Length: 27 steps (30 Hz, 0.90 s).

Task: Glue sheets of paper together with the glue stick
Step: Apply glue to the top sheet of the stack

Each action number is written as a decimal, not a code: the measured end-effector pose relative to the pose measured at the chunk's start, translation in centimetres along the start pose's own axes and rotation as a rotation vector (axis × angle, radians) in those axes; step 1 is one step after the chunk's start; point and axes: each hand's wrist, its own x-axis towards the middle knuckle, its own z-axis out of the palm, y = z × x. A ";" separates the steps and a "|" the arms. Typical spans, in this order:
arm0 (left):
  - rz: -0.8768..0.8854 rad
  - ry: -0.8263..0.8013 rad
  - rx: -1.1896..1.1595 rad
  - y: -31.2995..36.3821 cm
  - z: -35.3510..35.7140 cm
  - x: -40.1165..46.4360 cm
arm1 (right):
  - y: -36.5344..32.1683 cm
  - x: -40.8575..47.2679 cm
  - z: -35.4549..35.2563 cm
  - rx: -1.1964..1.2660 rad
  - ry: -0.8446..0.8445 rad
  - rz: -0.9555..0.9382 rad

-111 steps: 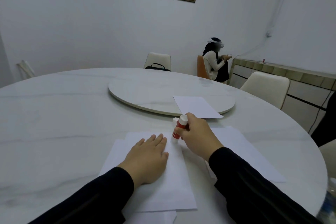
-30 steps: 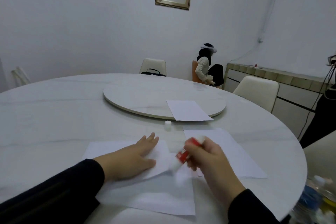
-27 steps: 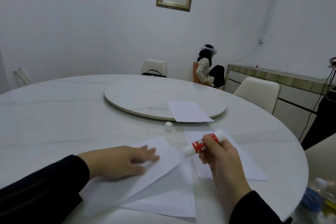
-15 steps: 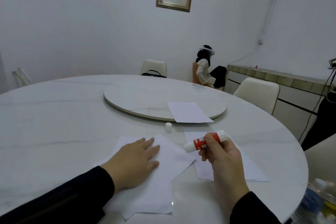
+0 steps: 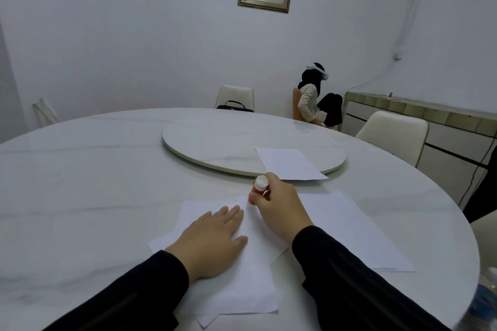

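Since half a second ago our right hand (image 5: pixel 279 207) has swung the glue stick (image 5: pixel 258 189) from lying level above the paper to standing nearly upright, far end down by the sheet's far edge, and the top sheet has been squared up under our left hand.

We work at a round marble worktop (image 5: pixel 94 183) with a lazy Susan (image 5: pixel 215 145) at its centre; one loose sheet (image 5: pixel 289 164) overhangs that turntable's near rim. Another spare sheet (image 5: pixel 357 234) lies to our right. In front of us sits the overlapped stack of paper (image 5: pixel 242 285), corners fanned out of line. Our left hand (image 5: pixel 212 242) rests flat on it, fingers straight, pressing it down. The right hand's grip is closed around the glue stick, which touches or nearly touches the paper near our left fingertips.

The risk, we judge, is the sheets sliding: they are already skewed, and a stroke dragging toward an unpinned edge could wrinkle or shift the top one, bonding it crooked.
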 end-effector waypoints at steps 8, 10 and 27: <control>0.001 -0.021 -0.005 -0.1 -0.1 0.1 | -1.1 -2.7 -1.6 0.000 -0.091 -0.083; 0.004 -0.025 0.002 -0.2 -0.1 0.1 | -1.6 -4.4 -2.3 0.009 -0.106 -0.113; 0.062 -0.173 0.029 -0.2 -1.8 -0.2 | -2.9 -11.1 -7.5 0.813 0.046 0.082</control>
